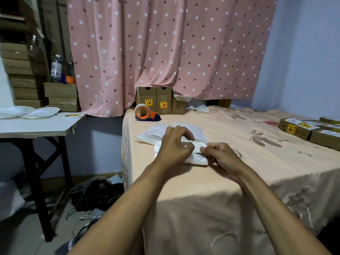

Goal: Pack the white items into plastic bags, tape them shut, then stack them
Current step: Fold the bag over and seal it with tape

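A white item in a clear plastic bag [197, 160] lies on the peach bedspread [239, 144] near the bed's left edge. My left hand [174, 144] rests on top of it with curled fingers and pinches the bag's folded flap. My right hand [219, 155] pinches the same flap from the right. Behind them lie two more bagged white items [152, 133], partly hidden by my left hand. A tape dispenser [145, 112] with an orange core stands further back on the bed.
Brown cardboard boxes [160, 103] stand against the pink curtain, and more boxes [309, 129] lie at the bed's right edge. A white folding table [42, 124] on the left carries white bags and a tape roll [72, 116]. Dark clutter lies on the floor between table and bed.
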